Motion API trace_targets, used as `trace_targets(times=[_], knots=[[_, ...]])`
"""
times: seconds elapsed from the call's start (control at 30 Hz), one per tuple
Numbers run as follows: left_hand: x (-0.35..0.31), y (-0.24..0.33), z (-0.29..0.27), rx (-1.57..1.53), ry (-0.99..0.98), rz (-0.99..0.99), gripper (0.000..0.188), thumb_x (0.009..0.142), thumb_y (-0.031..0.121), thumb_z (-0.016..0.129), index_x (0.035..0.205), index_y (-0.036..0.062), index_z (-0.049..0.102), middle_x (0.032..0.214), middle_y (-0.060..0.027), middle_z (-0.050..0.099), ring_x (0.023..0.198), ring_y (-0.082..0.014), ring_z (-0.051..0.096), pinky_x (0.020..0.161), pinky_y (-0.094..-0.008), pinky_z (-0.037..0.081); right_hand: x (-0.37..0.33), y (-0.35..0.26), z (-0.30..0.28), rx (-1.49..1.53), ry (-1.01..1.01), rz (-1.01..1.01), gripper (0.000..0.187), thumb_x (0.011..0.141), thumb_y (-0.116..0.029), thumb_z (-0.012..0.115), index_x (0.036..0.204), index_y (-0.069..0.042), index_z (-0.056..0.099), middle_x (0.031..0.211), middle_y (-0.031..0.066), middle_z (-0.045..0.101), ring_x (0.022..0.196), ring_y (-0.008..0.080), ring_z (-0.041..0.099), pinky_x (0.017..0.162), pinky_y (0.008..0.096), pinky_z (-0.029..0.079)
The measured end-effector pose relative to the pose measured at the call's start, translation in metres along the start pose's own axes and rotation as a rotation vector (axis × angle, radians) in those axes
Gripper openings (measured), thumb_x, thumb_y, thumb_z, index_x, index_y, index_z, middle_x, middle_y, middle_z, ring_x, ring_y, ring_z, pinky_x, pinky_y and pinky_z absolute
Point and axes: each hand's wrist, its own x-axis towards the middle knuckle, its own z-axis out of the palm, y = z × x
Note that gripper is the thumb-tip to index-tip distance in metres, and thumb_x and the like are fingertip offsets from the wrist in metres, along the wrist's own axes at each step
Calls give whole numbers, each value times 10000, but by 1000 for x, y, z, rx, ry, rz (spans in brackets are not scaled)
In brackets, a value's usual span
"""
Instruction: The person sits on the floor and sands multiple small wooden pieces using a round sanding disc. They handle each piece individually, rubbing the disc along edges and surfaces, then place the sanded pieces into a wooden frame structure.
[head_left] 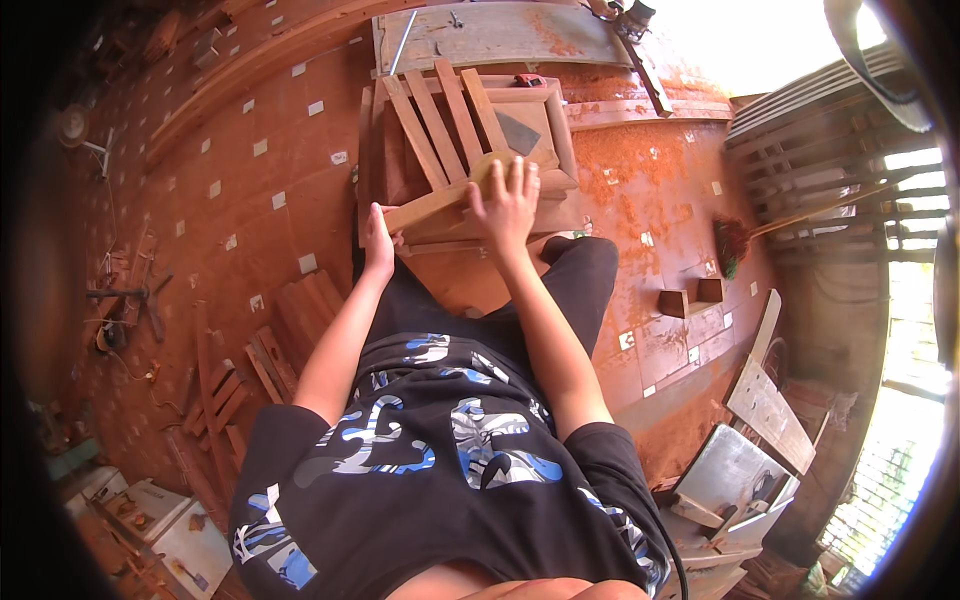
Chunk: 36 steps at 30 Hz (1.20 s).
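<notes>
A slatted wooden piece lies across a boxy wooden frame (565, 130) in front of me. Several narrow slats (455, 115) fan away from its near crosspiece, a pale wooden rail (430, 205). My left hand (380, 245) grips the rail's left end, thumb up along it. My right hand (508, 205) lies on the rail farther right, fingers stretched and apart. Under those fingers shows a tan, rounded patch (490, 168); I cannot tell whether it is sandpaper or part of the wood. A dark grey flat sheet (518, 133) rests just beyond the right hand.
A red and black tape measure (530, 80) sits at the frame's far edge. Behind stands a dusty workbench (500, 35). Wooden boards (290, 310) lie on the floor at left. To the right are a small wooden box (690, 297), a broom (735, 240) and a metal-topped machine (730, 470).
</notes>
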Motion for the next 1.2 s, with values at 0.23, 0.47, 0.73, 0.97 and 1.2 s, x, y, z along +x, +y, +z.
trace_targets(times=[0.23, 0.47, 0.73, 0.97, 1.2], knots=[[9, -16, -7, 41, 140, 113, 516, 1078, 549, 379, 1106, 89, 612, 825, -32, 621, 641, -86, 525, 541, -251, 419, -43, -83, 2, 333, -254, -406, 606, 854, -456, 713, 1356, -144, 578, 1445, 265, 457, 1434, 442, 365, 1205, 563, 252], [1, 1, -9, 54, 13, -20, 520, 1067, 563, 404, 1109, 85, 604, 819, -31, 574, 660, -103, 523, 547, -253, 416, -7, -16, -10, 62, -126, -131, 538, 919, -477, 669, 1373, -197, 604, 1473, 204, 454, 1452, 402, 349, 1196, 588, 233], [-1, 1, -2, -29, 11, 6, 523, 1076, 548, 391, 1041, 78, 618, 745, -10, 550, 594, -79, 481, 492, -236, 353, -20, -16, -1, -13, -83, -105, 491, 924, -386, 686, 1366, -186, 611, 1490, 247, 461, 1375, 496, 420, 1073, 575, 393], [-1, 4, 0, -33, 76, -70, 529, 1075, 551, 391, 1024, 84, 635, 799, -11, 592, 603, -75, 510, 482, -219, 361, -36, -52, -11, 195, -281, -477, 492, 857, -337, 736, 1334, -267, 638, 1515, 103, 486, 1410, 387, 422, 1061, 498, 420], [-4, 5, 1, -19, 41, -17, 525, 1080, 538, 386, 1029, 80, 637, 741, 0, 546, 585, -74, 480, 486, -227, 349, -3, 17, -20, -43, -101, -152, 452, 884, -335, 716, 1318, -221, 661, 1507, 113, 510, 1416, 374, 431, 1004, 510, 435]])
